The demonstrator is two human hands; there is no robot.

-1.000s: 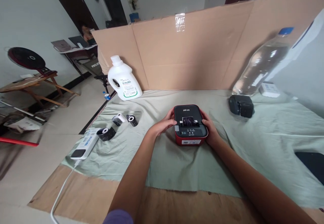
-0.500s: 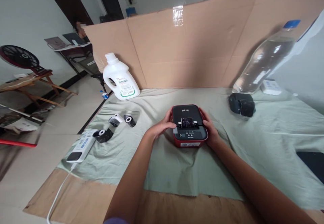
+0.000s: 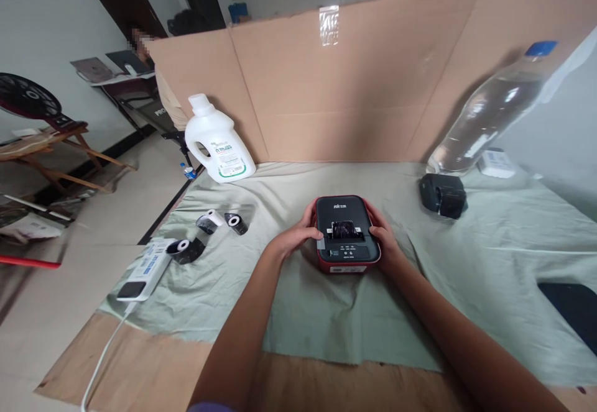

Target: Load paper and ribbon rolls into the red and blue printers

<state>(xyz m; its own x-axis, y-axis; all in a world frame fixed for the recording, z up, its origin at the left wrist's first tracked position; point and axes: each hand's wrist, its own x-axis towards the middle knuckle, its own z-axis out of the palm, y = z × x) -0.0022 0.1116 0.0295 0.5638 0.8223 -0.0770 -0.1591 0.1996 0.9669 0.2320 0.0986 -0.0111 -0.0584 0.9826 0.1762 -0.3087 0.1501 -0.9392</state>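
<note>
A black-and-red label printer (image 3: 342,213) sits on the green cloth in front of me, with a dark strip of tape or film showing in its slot. My left hand (image 3: 301,233) grips its left side, thumb on the top edge. On the opposite side my right hand (image 3: 383,238) is wrapped round the body, its thumb also at the top edge. The fingers of both hands are partly hidden behind the printer. Off to the left lie a black roll (image 3: 185,248), a black-and-white roll (image 3: 209,220) and another small roll (image 3: 237,223).
A white jug (image 3: 222,145) stands at the back left, before a cardboard panel (image 3: 345,101). A large clear bottle (image 3: 494,110) leans at the back right near a black device (image 3: 443,196). A white power bank (image 3: 145,272) with cable lies left, a dark phone (image 3: 571,309) right.
The camera view has shifted slightly. My right thumb has moved a little lower along the printer's edge. Both hands stay on the printer, which remains in about the same place.
</note>
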